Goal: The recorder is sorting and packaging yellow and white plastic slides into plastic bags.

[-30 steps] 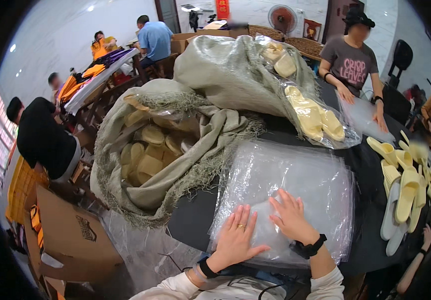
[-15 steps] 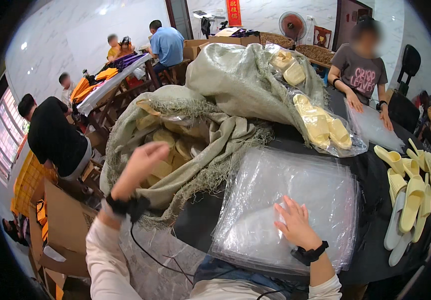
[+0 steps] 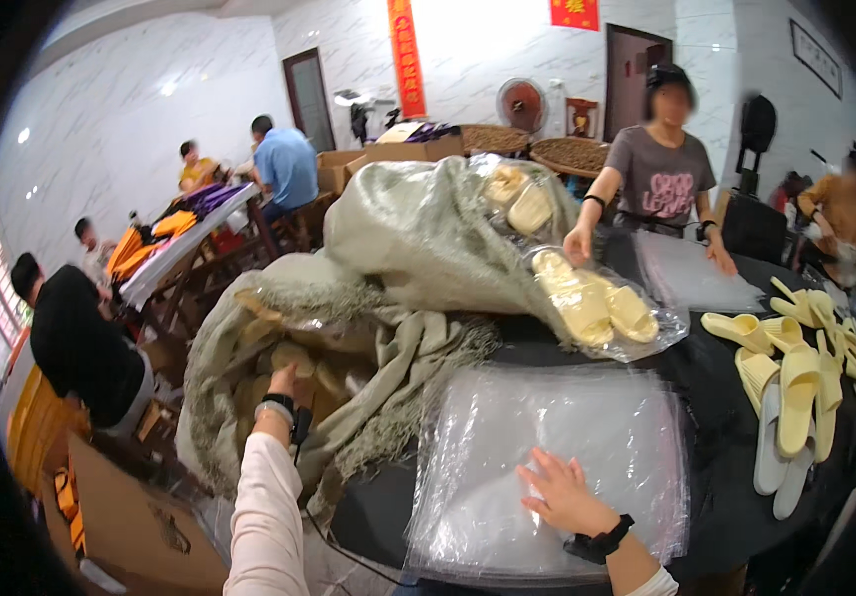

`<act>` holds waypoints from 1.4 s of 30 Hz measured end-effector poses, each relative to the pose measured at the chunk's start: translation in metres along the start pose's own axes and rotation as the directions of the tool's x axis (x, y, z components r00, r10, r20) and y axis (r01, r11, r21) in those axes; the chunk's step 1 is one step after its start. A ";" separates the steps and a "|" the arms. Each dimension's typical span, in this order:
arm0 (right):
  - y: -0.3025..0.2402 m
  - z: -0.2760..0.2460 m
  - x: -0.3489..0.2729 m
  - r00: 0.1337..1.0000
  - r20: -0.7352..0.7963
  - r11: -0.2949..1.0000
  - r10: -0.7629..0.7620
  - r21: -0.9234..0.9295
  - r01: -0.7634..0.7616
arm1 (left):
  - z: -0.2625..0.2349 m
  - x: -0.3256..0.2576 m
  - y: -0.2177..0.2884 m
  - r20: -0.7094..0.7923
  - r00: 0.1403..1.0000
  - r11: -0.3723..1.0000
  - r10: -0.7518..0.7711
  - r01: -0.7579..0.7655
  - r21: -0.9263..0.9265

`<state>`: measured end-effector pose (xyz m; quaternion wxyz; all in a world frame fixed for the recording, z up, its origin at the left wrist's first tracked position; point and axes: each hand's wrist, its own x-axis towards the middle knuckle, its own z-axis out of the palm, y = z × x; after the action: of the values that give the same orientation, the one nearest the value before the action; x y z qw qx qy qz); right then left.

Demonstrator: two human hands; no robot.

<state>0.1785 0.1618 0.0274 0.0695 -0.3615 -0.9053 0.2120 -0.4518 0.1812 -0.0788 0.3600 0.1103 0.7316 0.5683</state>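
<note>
My left hand [image 3: 286,383] reaches into the open woven sack [image 3: 212,372] at the left. Pale yellow slippers in clear wrapping lie in the sack around it. Its fingers are hidden among them, so I cannot tell what they touch. My right hand [image 3: 569,494] rests with fingers spread on a stack of clear plastic bags [image 3: 478,437] on the black table [image 3: 373,521].
Behind lies a second woven sack [image 3: 398,214], with bagged yellow slippers [image 3: 587,303] at its mouth. Loose yellow and white slippers [image 3: 797,397] lie at right. A co-worker [image 3: 661,174] stands across the table beside more plastic bags [image 3: 696,270]. A cardboard box [image 3: 135,526] is at lower left.
My left hand has gone from above the sack's mouth down into it. My right hand stays on the bags. The co-worker's one hand has moved toward the bagged slippers. The view has tilted up.
</note>
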 end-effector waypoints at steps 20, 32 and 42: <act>0.002 0.000 -0.001 0.994 -0.048 0.994 -0.102 0.031 0.103 | -0.016 -0.289 0.174 0.071 0.883 0.866 0.465 -0.436 -0.243; 0.016 -0.036 0.010 0.686 -0.322 -0.011 0.652 0.901 0.433 | 0.068 -0.392 0.102 0.604 0.249 0.378 0.757 -0.921 -0.094; 0.034 -0.033 -0.014 0.563 -0.288 -0.211 0.775 0.722 0.659 | 0.132 -0.396 0.028 0.709 0.390 0.197 0.588 -0.919 0.343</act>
<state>0.2193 0.1853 0.0427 0.7141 -0.2594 -0.1638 0.6293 -0.0888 0.0640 0.0927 0.0964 0.7134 0.6245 0.3028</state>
